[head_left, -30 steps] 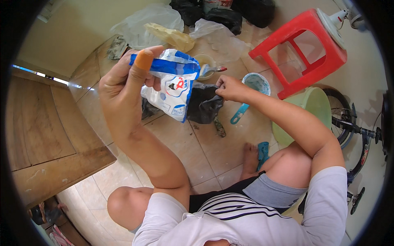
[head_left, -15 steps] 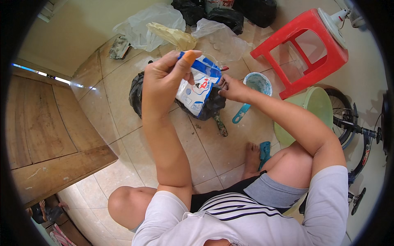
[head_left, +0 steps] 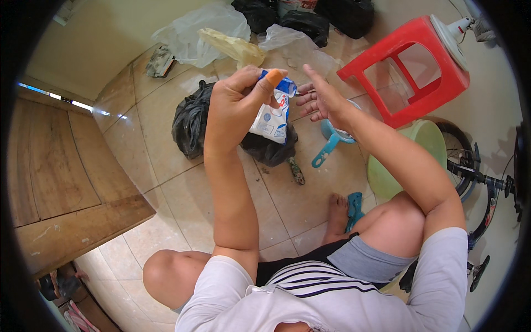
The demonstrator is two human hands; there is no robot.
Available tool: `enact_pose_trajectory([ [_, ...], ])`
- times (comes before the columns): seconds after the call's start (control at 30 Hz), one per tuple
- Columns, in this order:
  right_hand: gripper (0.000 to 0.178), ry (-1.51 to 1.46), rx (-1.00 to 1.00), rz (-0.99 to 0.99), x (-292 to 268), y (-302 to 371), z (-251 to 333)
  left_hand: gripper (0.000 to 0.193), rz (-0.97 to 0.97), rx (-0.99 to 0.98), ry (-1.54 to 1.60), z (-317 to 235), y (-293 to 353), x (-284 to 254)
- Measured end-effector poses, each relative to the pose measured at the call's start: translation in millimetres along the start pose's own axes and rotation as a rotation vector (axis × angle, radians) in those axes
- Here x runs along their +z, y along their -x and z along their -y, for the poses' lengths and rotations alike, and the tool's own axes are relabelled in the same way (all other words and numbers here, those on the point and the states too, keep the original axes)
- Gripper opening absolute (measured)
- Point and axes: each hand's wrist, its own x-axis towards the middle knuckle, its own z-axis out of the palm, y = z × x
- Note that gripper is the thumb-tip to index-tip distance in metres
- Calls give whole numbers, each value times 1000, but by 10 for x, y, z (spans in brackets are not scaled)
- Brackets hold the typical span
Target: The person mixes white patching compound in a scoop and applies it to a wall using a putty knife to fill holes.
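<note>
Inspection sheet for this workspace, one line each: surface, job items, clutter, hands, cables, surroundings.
Surface: beige tiled floor, dark crumbs on it.
Job items: blue-and-white plastic packet, held up; light-blue plastic dipper on the floor.
Clutter: crumpled translucent white plastic bag, yellow plastic bag, shiny black plastic bag.
Hands: left hand pinches the packet; right hand open beside it.
Cables: nothing clearly seen.
Surroundings: red plastic stool, pale-green plastic tub and dark-framed bicycle at right; brown wooden panel at left.
</note>
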Motion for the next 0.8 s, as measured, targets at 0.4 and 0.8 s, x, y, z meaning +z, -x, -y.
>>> enact_pose_trajectory([
  [0.4, 34, 125, 37, 238, 166, -8, 70, 22, 209, 14, -4, -94, 70, -129],
  [0.8, 27, -79, -416, 158, 93, 454, 668, 22, -70, 79, 131, -333, 204, -225],
])
